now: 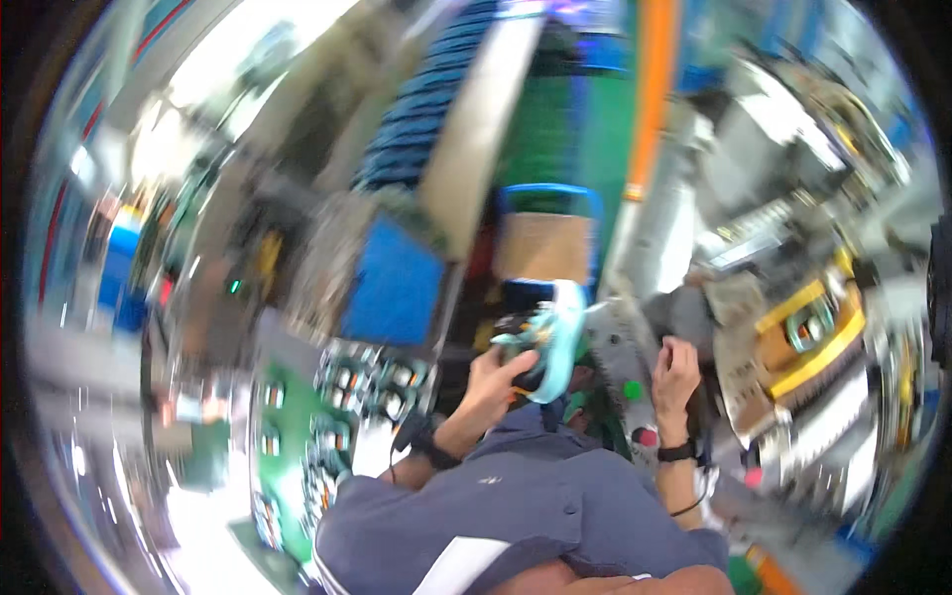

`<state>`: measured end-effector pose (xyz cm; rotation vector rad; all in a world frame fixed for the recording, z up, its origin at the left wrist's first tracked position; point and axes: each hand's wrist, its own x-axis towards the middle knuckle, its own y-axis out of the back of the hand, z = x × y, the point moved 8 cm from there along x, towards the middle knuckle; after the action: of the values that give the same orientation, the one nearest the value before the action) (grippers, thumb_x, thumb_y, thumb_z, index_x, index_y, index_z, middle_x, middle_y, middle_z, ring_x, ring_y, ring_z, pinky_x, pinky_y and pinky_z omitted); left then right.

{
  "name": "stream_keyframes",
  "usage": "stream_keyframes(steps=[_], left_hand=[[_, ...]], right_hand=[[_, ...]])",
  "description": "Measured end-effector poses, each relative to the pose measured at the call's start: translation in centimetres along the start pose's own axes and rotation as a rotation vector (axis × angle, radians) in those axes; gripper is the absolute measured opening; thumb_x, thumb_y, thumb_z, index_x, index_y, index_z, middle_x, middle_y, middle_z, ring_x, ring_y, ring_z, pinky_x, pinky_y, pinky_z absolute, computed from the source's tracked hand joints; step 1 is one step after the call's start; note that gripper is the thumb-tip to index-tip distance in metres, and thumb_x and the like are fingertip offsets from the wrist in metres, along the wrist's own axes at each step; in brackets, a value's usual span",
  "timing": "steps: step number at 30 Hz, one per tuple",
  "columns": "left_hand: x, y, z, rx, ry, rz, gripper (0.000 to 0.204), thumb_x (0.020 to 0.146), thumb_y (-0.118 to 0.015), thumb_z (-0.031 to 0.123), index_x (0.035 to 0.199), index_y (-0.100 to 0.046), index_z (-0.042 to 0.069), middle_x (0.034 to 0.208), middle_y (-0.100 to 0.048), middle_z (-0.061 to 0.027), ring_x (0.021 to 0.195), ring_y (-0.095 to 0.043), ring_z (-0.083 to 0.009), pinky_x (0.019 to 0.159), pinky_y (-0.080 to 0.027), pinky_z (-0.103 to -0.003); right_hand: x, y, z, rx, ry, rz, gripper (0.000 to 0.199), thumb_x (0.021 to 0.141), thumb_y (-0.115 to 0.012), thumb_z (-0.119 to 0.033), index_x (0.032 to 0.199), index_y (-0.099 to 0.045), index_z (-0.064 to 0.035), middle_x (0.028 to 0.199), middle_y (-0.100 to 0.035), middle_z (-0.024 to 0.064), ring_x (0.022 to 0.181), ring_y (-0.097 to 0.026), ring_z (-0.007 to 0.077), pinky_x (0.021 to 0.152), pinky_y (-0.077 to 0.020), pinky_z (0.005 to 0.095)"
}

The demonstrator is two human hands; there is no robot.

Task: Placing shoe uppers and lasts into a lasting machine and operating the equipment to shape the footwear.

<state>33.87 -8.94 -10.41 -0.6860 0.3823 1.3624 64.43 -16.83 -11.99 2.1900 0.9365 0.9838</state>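
Observation:
My left hand is closed round the near side of a blurred part with a dark body and a broad, light-teal curved rim. Its exact kind cannot be made out. My right hand is raised beside the grey machine edge, fingers curled in together, with nothing visible in them. Close to that hand are a green button and a red button on the machine panel. Farther right, a yellow fixture holds a dark teal part with a pale middle.
At the left, several dark teal parts with pale and orange centres lie on a green surface. A blue panel stands beyond them. Ahead is a brown board in a blue frame. An orange post rises farther off. Motion blurs much of the view.

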Motion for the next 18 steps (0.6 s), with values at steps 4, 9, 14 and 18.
stream_keyframes(steps=[4,9,14,18], left_hand=[[-2.6,3.3,-1.5,-0.009,-0.084,0.028,0.043,0.085,-0.07,0.013,0.118,-0.054,-0.01,0.104,-0.064,-0.0143,0.09,-0.064,-0.0204,0.079,-0.054,-0.035],[-8.2,11.5,-2.9,-0.172,-0.06,0.251,0.04,0.079,-0.075,0.016,0.107,-0.06,-0.007,0.087,-0.066,-0.0096,0.074,-0.066,-0.0176,0.058,-0.054,-0.032],[-12.3,24.4,-4.3,-0.47,-0.25,0.619,0.034,0.078,-0.074,0.012,0.102,-0.061,-0.006,0.09,-0.067,-0.0127,0.075,-0.066,-0.02,0.063,-0.055,-0.031],[-14.0,37.8,-5.4,-0.694,-0.521,0.9,0.03,0.079,-0.071,0.006,0.102,-0.059,-0.008,0.092,-0.066,-0.0135,0.082,-0.067,-0.0235,0.069,-0.057,-0.034]], right_hand=[[-4.6,-10.2,2.6,0.004,0.03,-0.251,0.012,0.087,-0.054,-0.012,0.092,-0.061,-0.0028,0.095,-0.059,0.0167,0.094,-0.054,0.0358,0.083,-0.0431,0.044],[-5.3,-11.5,5.4,0.057,0.108,-0.201,0.017,0.085,-0.054,-0.011,0.097,-0.062,-0.0025,0.094,-0.06,0.0176,0.092,-0.055,0.037,0.086,-0.0428,0.0427],[0.9,-10.3,-2.0,0.071,0.09,-0.146,0.014,0.085,-0.056,-0.008,0.094,-0.064,-0.0003,0.084,-0.06,0.0174,0.078,-0.058,0.0334,0.067,-0.0465,0.0392],[10.7,-11.8,-20.7,0.429,0.334,-0.233,0.016,0.092,-0.058,-0.008,0.102,-0.061,0.0031,0.095,-0.062,0.0133,0.084,-0.061,0.0241,0.076,-0.0503,0.0338]])
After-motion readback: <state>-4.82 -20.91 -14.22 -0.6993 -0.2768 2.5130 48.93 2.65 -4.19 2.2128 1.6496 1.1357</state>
